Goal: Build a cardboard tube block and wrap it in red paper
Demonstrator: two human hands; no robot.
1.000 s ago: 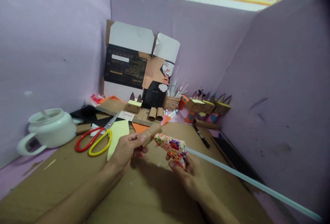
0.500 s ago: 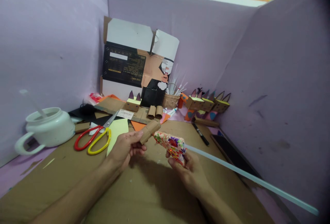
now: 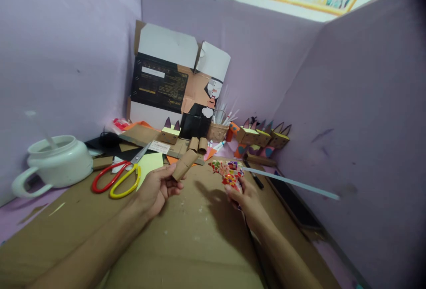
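Note:
Between the thumb and fingers of my left hand (image 3: 159, 190) is a small rolled cardboard tube (image 3: 184, 165), tilted up to the right. My right hand (image 3: 245, 196) grips a flower-patterned hot glue gun (image 3: 229, 173) by its handle, a small red light glowing on its side. Its nozzle points left toward the tube, with a gap between them. A long translucent glue stick (image 3: 293, 182) juts from the gun's back. Left of my left hand lie scissors (image 3: 124, 178) with one red and one yellow handle, beside a pale yellow paper sheet (image 3: 151, 163).
A white mug (image 3: 60, 165) stands at the left. Behind are a cardboard box head with ears (image 3: 170, 134), two short cardboard tubes (image 3: 198, 144), a basket of sticks (image 3: 218, 132) and several similar heads (image 3: 262, 136). A black marker (image 3: 255, 177) lies behind the gun.
The glue gun has moved right and away from the cardboard tube, opening a gap. My left hand still holds the tube, slightly further left in view.

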